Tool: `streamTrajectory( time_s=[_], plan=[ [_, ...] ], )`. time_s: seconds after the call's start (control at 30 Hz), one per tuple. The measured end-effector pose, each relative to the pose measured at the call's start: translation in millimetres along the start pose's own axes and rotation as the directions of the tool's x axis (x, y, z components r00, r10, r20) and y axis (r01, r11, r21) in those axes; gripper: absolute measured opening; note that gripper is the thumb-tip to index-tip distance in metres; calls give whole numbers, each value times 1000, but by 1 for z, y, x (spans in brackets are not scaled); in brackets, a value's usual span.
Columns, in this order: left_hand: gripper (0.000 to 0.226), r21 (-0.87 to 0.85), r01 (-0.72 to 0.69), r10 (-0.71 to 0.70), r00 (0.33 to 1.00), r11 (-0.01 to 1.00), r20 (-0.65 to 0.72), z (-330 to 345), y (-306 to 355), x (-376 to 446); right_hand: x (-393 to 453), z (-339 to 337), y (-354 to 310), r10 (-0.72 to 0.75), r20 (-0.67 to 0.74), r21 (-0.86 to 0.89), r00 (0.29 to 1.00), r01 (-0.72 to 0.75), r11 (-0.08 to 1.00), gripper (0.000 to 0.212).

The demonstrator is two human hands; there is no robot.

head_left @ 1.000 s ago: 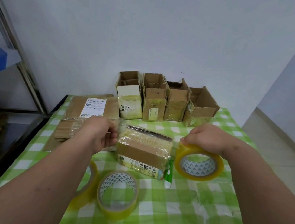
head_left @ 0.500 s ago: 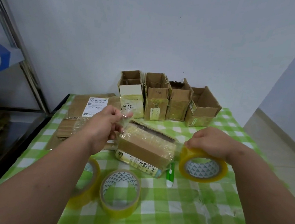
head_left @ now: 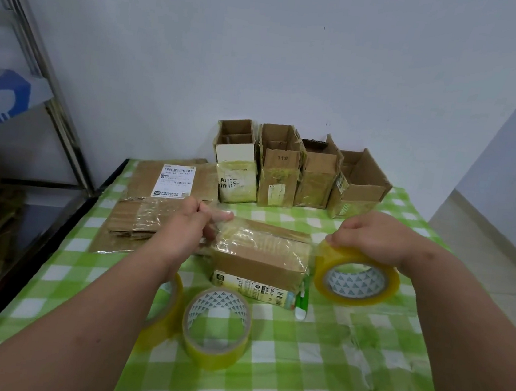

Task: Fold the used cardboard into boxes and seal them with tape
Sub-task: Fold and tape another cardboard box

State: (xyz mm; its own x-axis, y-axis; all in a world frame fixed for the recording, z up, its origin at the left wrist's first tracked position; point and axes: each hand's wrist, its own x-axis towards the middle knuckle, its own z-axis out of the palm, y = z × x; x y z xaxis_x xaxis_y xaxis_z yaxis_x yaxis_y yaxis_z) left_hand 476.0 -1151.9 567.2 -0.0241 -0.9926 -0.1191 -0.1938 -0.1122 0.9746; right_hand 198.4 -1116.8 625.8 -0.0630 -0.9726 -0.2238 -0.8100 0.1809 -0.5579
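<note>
Clear tape spans the box (head_left: 259, 253) lengthwise at the table's middle, the left hand (head_left: 193, 229) pinching its free end, the right hand (head_left: 373, 240) gripping the roll (head_left: 356, 279).

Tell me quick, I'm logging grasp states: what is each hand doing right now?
Left hand: pinches the free end of clear tape over the box.
Right hand: grips the tape roll.

Left hand (head_left: 189, 223) pinching clear tape strip (head_left: 264, 239) stretched over small cardboard box (head_left: 260, 260); right hand (head_left: 374, 237) gripping yellow tape roll (head_left: 356, 279) on checkered tablecloth (head_left: 343, 366).
</note>
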Motion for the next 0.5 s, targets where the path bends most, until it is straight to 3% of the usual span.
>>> streamTrajectory(
  time_s=[0.37,0.5],
  plan=[
    [10,-195,44,-86,973,980,-214,27,-10,-1,7,16,8,48,34,-120,998,-43,992,36],
    [11,-102,25,-48,971,994,-233,28,-13,2,9,21,9,46,6,-189,999,-44,981,33]
  ],
)
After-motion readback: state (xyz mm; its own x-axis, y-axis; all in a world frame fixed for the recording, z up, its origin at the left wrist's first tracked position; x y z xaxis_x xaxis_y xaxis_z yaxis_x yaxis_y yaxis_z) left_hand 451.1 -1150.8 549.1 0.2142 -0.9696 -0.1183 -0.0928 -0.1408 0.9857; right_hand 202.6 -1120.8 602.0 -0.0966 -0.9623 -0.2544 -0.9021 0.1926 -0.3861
